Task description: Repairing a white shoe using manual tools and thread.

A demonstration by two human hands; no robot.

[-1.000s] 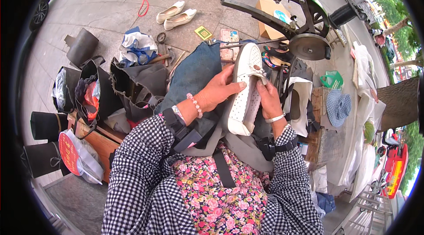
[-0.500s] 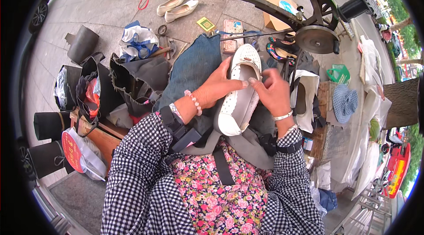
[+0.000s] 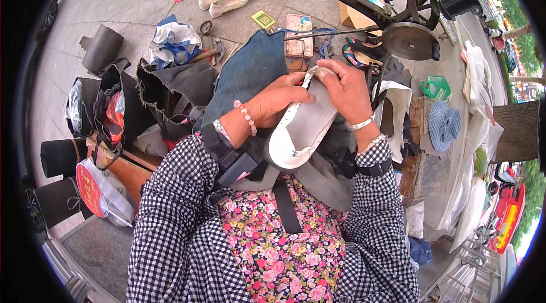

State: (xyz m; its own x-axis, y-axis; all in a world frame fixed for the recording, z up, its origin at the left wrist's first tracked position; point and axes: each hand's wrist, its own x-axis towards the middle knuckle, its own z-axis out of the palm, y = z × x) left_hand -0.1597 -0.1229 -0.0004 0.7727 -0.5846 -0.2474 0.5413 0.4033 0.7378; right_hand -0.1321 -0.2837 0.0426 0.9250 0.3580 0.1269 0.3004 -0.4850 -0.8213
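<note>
Well, I have a white shoe [image 3: 289,152] out in front of me, just beyond my floral apron [image 3: 278,240], heel toward me and grey lining in view. My left hand [image 3: 277,101] grips its left side, thumb across the rim. My right hand [image 3: 348,91] curls round the toe end, thumb near the opening; how the fingers underneath sit, I cannot tell. Beads [image 3: 245,118] circle my left wrist, a pale bangle [image 3: 362,124] my right. Beyond my left hand lies blue denim cloth [image 3: 247,69]. Farther off, two cream shoes [image 3: 232,3] rest side by side on the pavement [image 3: 128,4]. A machine wheel [image 3: 409,41] stands ahead, to the right.
</note>
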